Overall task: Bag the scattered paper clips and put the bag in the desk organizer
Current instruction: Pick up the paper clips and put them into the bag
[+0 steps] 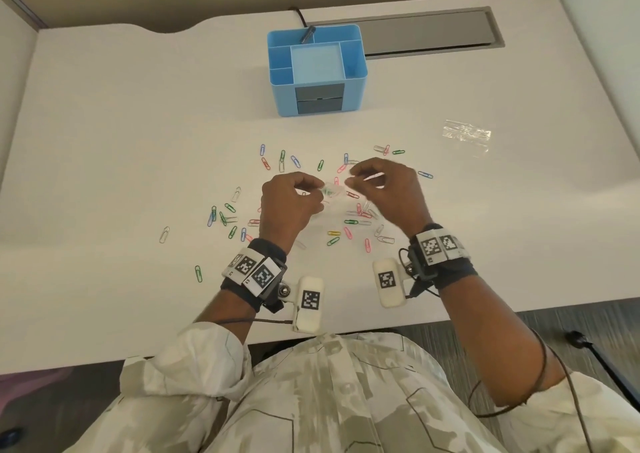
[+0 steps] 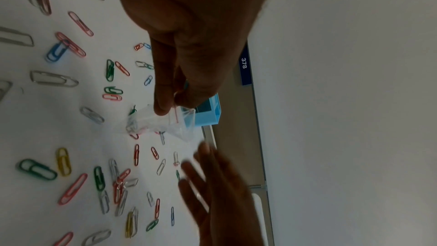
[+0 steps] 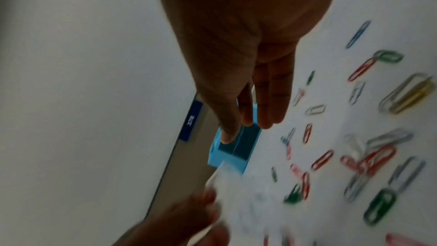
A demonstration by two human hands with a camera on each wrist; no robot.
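Many coloured paper clips (image 1: 349,231) lie scattered over the white desk (image 1: 138,141) around both hands. My left hand (image 1: 317,193) pinches the rim of a small clear bag (image 1: 329,191) and holds it just above the desk. In the left wrist view the thumb and a finger (image 2: 163,108) grip the bag (image 2: 160,124), which holds several clips. My right hand (image 1: 351,179) hovers just right of the bag's mouth with relaxed fingers; I see nothing in it. The blue desk organizer (image 1: 317,68) stands behind the clips, its top compartments open.
A second clear bag (image 1: 465,136) lies flat on the desk at the right. A dark pen (image 1: 308,35) stands in the organizer's back compartment. A grey cable slot (image 1: 426,33) runs along the rear. Partition walls close in the desk's sides.
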